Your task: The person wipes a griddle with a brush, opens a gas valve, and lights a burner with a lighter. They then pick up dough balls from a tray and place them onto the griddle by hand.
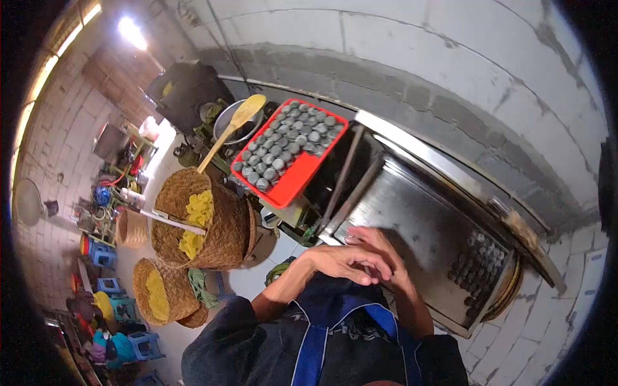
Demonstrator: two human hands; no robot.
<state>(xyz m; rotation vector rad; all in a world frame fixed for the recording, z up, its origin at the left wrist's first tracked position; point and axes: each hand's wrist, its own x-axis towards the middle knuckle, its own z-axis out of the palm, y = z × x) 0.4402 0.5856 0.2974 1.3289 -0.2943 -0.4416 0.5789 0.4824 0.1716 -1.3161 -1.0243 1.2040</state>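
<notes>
My left hand (341,262) lies across the top of my right hand (381,249), in front of my chest and over the near edge of a metal tray. Both palms face each other with the fingers curved. Anything between them is hidden. Small dark grey round lumps (479,260) stand in rows at the right end of the metal tray (412,219). More grey lumps (283,145) fill much of a red tray (299,180), up and to the left of my hands; its near corner shows bare red.
Left of the red tray stands a woven basket (170,212) with yellow stuff inside and a stick across its rim. A wooden paddle (238,122) leans over a metal pot (222,119). A second basket (141,293) and blue stools (147,345) are farther left. A block wall (418,38) runs behind.
</notes>
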